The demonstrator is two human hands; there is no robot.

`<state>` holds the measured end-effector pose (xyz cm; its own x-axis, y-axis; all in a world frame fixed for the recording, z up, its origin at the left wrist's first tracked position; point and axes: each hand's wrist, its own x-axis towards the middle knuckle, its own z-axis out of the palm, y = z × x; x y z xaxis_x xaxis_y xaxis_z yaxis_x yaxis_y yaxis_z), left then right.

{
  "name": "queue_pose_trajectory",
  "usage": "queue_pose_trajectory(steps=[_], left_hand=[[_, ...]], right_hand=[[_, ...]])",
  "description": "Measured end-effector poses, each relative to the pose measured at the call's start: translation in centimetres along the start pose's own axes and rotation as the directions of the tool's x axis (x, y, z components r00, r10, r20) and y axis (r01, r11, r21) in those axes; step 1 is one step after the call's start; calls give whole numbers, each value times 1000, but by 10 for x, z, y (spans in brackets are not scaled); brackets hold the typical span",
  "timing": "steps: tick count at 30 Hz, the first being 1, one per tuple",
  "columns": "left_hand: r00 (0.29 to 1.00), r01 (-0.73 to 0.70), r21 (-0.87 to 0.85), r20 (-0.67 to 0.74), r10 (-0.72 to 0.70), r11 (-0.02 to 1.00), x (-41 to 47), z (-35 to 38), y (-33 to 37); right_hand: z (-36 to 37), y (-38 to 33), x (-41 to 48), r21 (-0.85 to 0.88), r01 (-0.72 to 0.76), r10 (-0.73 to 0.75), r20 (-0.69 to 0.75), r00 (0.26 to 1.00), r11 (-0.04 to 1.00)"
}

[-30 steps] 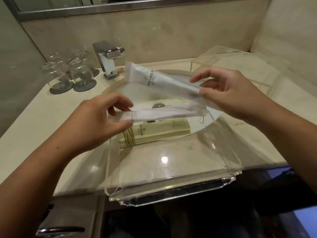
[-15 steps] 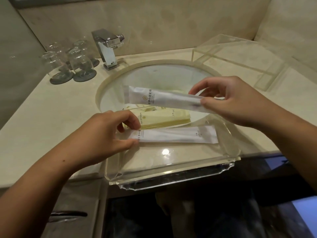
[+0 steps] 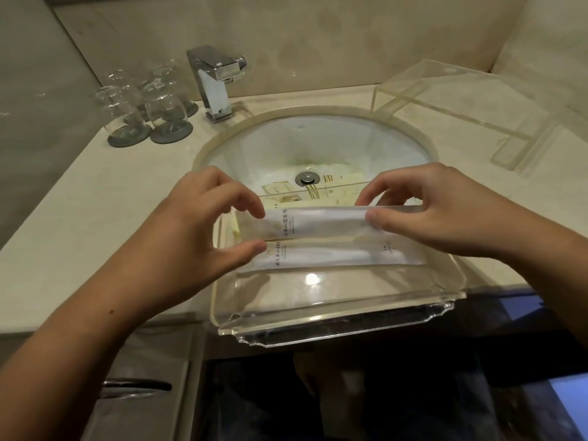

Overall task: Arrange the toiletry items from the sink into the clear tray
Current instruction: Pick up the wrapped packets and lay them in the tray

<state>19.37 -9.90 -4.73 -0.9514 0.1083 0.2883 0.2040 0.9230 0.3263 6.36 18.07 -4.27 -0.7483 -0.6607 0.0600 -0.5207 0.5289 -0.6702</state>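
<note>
Both hands (image 3: 203,230) (image 3: 423,214) pinch white sachet (image 3: 321,222); print unreadable.

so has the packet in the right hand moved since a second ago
Yes. The upper white packet came down toward the clear tray, away from the faucet, and both hands now hold it above the lower packet.

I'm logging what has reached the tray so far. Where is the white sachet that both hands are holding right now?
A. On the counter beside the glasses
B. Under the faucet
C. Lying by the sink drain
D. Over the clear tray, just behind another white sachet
D: the left hand and right hand pinch the held white sachet by its ends over the clear tray, just behind the second white sachet.
</note>
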Motion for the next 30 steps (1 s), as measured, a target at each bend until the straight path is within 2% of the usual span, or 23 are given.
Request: queue_pose_trajectory(steps=[4,8,14,19,23,30], left_hand=[[999,-21,5,30,21,1000,-1,8,2],[992,-57,27,118,54,998,2,16,2],[988,-61,73,143,50,995,5,25,-3],[990,-22,66,143,12,998,6,25,-8],[991,10,60,135,-18,998,8,27,-7],[991,25,54,131,-32,998,8,28,-7]], right_hand=[[3,-1,0,-10,-5,5,51,999,1000],[9,0,-1,-59,7,-3,65,998,998],[17,5,-6,-292,100,-100,16,995,951],[24,11,-13,-395,161,-144,74,987,904],[30,14,-7,-423,144,-157,6,988,895],[34,13,-3,-409,132,-153,-18,988,903]])
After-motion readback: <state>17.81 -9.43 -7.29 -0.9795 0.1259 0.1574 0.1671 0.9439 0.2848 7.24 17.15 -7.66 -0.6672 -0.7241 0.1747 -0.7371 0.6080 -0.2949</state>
